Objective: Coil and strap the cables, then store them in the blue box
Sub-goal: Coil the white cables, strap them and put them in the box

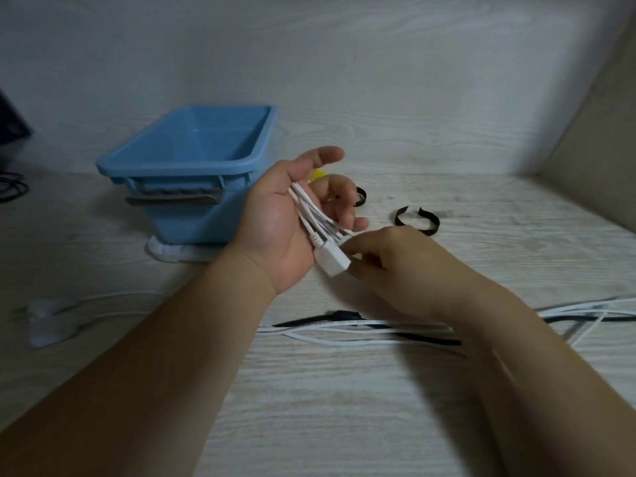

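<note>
My left hand (289, 215) is palm up in front of the blue box (192, 156), its fingers curled round a coiled white cable (315, 218). The cable's white plug (332, 259) sticks out at the heel of the palm. My right hand (389, 263) pinches that plug from the right. Two black straps (418, 220) lie curled on the table behind my right hand, and another black strap (360, 196) lies just past my left fingers. Something yellow (318, 174) shows behind the left hand. The blue box holds nothing that I can see.
Loose white and black cables (361, 327) run across the table under my right forearm toward the right edge. A white adapter with its cable (48, 318) lies at the left. A dark object and black wires (12, 187) sit at the far left. A wall rises behind the box.
</note>
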